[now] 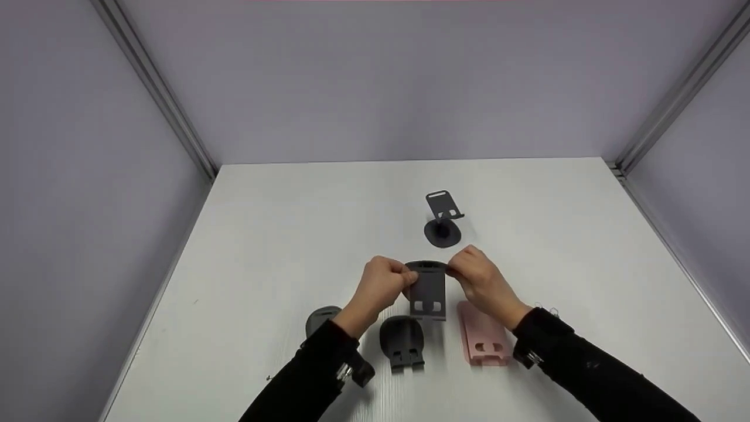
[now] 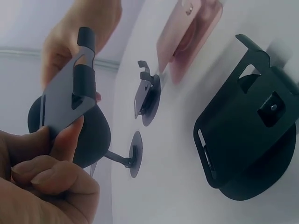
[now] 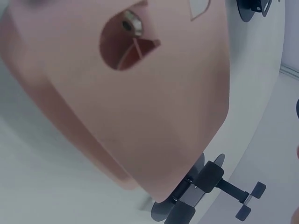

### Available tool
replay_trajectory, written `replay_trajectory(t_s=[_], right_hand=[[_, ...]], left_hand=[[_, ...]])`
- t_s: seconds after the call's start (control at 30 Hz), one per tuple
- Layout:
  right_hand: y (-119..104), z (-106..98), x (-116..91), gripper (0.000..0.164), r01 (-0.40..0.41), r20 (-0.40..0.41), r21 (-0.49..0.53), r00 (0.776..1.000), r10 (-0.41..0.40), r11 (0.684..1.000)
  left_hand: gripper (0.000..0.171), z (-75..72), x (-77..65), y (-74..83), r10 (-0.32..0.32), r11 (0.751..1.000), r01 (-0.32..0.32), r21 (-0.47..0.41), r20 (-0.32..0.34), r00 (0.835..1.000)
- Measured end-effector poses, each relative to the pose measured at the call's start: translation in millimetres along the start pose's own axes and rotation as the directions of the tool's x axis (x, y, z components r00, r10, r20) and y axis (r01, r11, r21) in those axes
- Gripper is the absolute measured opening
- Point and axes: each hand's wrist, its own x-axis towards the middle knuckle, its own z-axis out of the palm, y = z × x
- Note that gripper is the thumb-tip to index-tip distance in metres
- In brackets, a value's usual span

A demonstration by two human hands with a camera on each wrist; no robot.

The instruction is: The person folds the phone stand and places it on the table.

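Observation:
Both hands hold a dark grey phone stand (image 1: 429, 290) up over the table, its plate hanging down in front of its round base. My left hand (image 1: 381, 285) pinches it at the left, thumb on the plate's upper edge. At the right side, my right hand (image 1: 481, 282) pinches the edge of the base. The left wrist view shows the held stand (image 2: 65, 107) from its hooked end, with the left hand's fingers (image 2: 56, 175) on it. In the right wrist view, only a sliver of hand shows at the right edge.
A folded black phone stand (image 1: 402, 340) and a folded pink one (image 1: 485, 334) lie nearer on the white table (image 1: 263, 234). Another dark folded stand (image 1: 321, 317) is partly behind the left wrist. Farther back, an unfolded black stand (image 1: 443, 225) stands upright. Panels enclose the table.

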Motion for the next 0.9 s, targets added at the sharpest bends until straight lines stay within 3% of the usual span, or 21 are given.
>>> replay_trajectory(t_s=[0.3, 0.57, 0.9], right_hand=[[1, -2, 5, 0.021, -0.021, -0.039, -0.077, 0.999, 0.018, 0.997], [4, -3, 10, 0.022, -0.046, -0.064, -0.107, 0.997, 0.04, 0.993], [6, -6, 8, 0.022, -0.082, -0.123, -0.08, 0.99, 0.072, 0.993]], left_hand=[[0.021, 1.4, -0.7, 1.8, -0.006, 0.997, 0.005, -0.072, -0.014, 1.0], [0.013, -2.0, -3.1, -6.5, 0.039, 0.981, -0.025, -0.193, 0.073, 0.997], [0.004, -2.6, -6.8, -20.1, 0.135, 0.991, -0.134, -0.02, 0.135, 0.982]])
